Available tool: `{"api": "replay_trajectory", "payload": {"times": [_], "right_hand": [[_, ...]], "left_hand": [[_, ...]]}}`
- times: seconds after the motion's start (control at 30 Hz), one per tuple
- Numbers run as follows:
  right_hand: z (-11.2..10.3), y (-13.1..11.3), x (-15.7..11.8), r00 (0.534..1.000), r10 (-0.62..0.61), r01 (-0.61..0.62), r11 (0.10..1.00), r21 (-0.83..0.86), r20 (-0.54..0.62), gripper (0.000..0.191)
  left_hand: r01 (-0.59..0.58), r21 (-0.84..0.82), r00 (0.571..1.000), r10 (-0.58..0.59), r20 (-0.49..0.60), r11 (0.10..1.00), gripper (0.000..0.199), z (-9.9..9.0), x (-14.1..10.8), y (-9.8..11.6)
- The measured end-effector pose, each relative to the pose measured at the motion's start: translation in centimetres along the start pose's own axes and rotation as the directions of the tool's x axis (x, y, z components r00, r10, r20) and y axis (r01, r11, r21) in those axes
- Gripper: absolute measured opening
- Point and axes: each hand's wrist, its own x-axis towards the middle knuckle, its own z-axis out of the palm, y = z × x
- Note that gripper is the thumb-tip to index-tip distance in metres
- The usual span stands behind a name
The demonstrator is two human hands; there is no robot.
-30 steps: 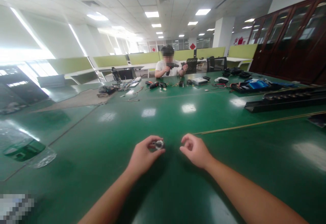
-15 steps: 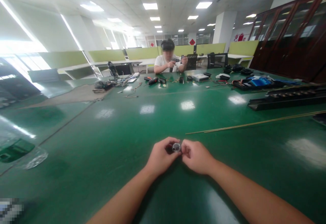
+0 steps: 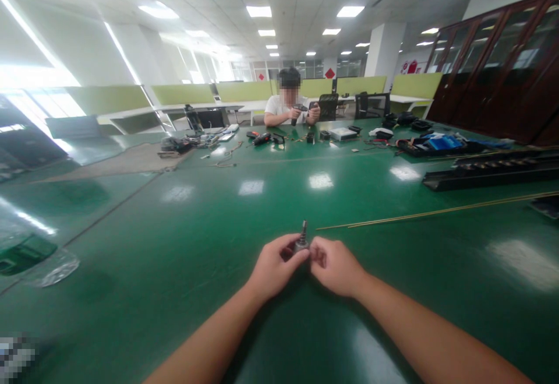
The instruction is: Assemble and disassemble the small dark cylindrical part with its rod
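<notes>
A small metal part (image 3: 301, 245) is held upright between the thumb and fingers of the left hand (image 3: 277, 264), its narrow stem pointing up above the fingertips. The fingers of the right hand (image 3: 334, 266) are curled narrowly beside it; whether the part is touched or pinched by them cannot be told. Both hands are held over a glossy green table (image 3: 196, 215), where ceiling lights (image 3: 259, 11) are mirrored as pale patches. The part's base is partly hidden by the left fingers.

Well to the left of the fingers, a clear bottle (image 3: 32, 254) with a green label is cut off by the frame edge. Nearer, at the lower left corner, an object (image 3: 15, 358) is blurred into squares. Just beyond the right fingers, thin brass-coloured rods (image 3: 395, 217) are laid out toward the right. Farther right, a long black channel (image 3: 484, 178) is cut off by the edge. Beyond the fingers, tools and small parts (image 3: 263, 138) are scattered, many too small to identify. Across the table, a dark drill-like tool (image 3: 296, 114) is held by a seated person (image 3: 275, 107), whose face is pixelated. Behind, an office is lined with lime-green partitions (image 3: 244, 90) and dark wooden cabinets (image 3: 502, 69).
</notes>
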Motion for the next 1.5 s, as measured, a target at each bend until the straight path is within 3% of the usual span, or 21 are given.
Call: {"api": "replay_trajectory", "payload": {"times": [0.1, 0.27, 0.4, 0.87, 1.23, 1.5], "right_hand": [[-0.06, 0.21, 0.20, 0.998, 0.052, -0.048, 0.997, 0.067, -0.046, 0.012], [-0.39, 0.23, 0.40, 0.988, 0.077, -0.063, 0.992, 0.107, -0.134, 0.036], [-0.32, 0.03, 0.19, 0.992, 0.052, -0.040, 0.993, 0.108, -0.119, 0.044], [-0.29, -0.27, 0.08, 0.987, -0.061, 0.062, 0.998, 0.002, -0.151, 0.027], [-0.66, -0.42, 0.31, 0.979, -0.106, 0.110, 0.994, 0.014, -0.174, 0.015], [-0.81, -0.51, 0.24, 0.985, -0.086, 0.097, 0.993, 0.068, -0.150, 0.013]], "left_hand": [[0.005, -0.028, 1.000, -0.006, -0.015, 1.000, 0.034, 0.07, 0.00, -0.23], [-0.007, -0.092, 0.997, 0.000, -0.075, 0.996, 0.043, 0.04, -0.04, -0.66], [-0.072, -0.045, 0.992, 0.067, -0.111, 0.996, 0.027, -0.12, -0.04, -0.77], [-0.202, -0.003, 0.975, 0.201, -0.098, 0.979, 0.021, -0.19, 0.03, -0.63], [-0.090, -0.082, 0.993, 0.083, -0.088, 0.993, 0.030, 0.15, -0.14, -0.94], [-0.115, -0.099, 0.991, 0.106, -0.087, 0.988, 0.029, 0.13, -0.16, -0.76]]}}
